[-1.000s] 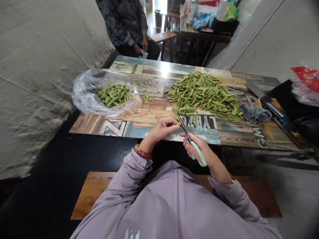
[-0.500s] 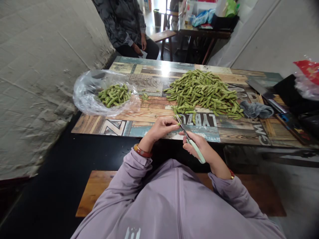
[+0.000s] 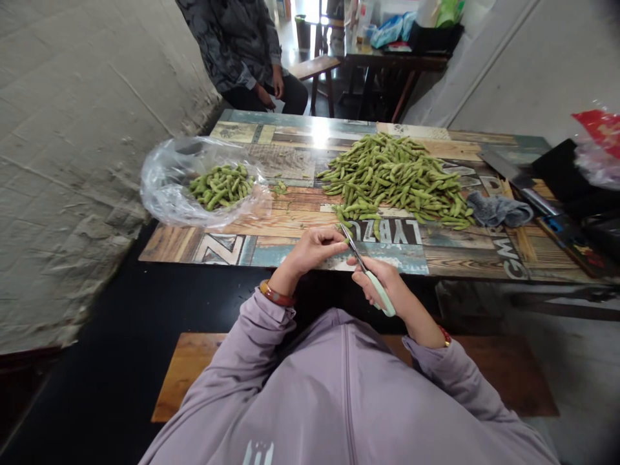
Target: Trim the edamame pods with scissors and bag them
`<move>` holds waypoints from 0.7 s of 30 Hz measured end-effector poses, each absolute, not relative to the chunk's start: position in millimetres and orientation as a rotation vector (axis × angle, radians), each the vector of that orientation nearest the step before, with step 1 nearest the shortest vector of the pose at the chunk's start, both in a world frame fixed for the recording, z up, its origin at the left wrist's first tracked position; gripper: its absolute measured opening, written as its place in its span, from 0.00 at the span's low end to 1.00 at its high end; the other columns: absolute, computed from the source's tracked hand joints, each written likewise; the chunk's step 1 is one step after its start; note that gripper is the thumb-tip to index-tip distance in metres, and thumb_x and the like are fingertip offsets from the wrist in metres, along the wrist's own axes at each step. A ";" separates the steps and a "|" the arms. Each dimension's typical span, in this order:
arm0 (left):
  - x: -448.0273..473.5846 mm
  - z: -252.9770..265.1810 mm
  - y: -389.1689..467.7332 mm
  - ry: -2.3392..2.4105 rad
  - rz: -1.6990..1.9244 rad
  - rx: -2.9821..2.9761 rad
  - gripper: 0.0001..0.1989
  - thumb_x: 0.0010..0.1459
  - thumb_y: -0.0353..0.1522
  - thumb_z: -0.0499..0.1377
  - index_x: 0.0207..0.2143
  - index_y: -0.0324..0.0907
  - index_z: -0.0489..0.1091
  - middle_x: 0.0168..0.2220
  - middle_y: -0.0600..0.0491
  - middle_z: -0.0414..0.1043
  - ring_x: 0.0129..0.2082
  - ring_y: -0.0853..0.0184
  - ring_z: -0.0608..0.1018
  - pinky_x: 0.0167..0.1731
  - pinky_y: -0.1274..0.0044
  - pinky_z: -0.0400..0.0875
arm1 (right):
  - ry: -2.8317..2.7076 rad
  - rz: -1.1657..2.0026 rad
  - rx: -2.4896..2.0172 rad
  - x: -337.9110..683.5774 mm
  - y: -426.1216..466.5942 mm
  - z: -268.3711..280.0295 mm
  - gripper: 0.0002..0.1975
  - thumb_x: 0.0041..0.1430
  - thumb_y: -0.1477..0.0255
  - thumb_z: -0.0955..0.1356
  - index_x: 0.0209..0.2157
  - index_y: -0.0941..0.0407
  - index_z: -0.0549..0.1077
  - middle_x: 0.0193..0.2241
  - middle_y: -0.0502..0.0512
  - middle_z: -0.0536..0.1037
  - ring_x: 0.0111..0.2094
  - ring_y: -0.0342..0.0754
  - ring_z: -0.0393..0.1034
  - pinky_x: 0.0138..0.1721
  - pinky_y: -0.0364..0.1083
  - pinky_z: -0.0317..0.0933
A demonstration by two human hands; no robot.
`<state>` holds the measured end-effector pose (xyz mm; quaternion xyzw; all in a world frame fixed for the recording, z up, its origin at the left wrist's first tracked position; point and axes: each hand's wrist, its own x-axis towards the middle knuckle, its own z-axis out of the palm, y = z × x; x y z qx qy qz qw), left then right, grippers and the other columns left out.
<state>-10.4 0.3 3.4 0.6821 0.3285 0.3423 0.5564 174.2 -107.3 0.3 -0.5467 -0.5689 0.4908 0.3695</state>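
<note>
The pod [image 3: 346, 241] is sitting between the thumb and fingertips of the left hand [image 3: 314, 248], over the near edge of the table [image 3: 285, 214] — only a green end is showing. The left hand is pinching it; how hard, the view is not telling. By judgement, the pod is likely to be handling as light and fairly firm, with some give, and slippery if damp; dampness is escaping confirmation. A hold on its middle, fingertips well back from the steel, is looking soundest, since hard squeezing is risking a split skin.

The right hand [image 3: 390, 279] is wrapping around the green handles of the scissors [image 3: 376, 284]. The blades are pointing far and left, passing close by the pod — contact is not showing clearly. The scissors are presumably handling as stiff and light, the handles being the proper hold.

Farther out, a pile [image 3: 397, 184] of pods is spreading to the far right of the hands. At left, a clear bag [image 3: 159, 187] is holding more pods [image 3: 223, 186], its film crumpling loosely around them. A cloth [image 3: 501, 211] is lying just right of the pile. At the far end, a person [image 3: 237, 51] is sitting.
</note>
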 end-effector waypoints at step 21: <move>-11.3 0.7 1.3 0.652 1.080 0.849 0.18 0.46 0.35 0.72 0.31 0.39 0.65 0.24 0.56 0.74 0.23 0.73 0.76 0.28 0.81 0.72 | -1.237 1.457 -1.255 153.6 -111.3 -5.9 0.27 0.62 0.48 0.64 0.51 0.55 0.66 0.31 0.49 0.71 0.22 0.41 0.67 0.23 0.43 0.70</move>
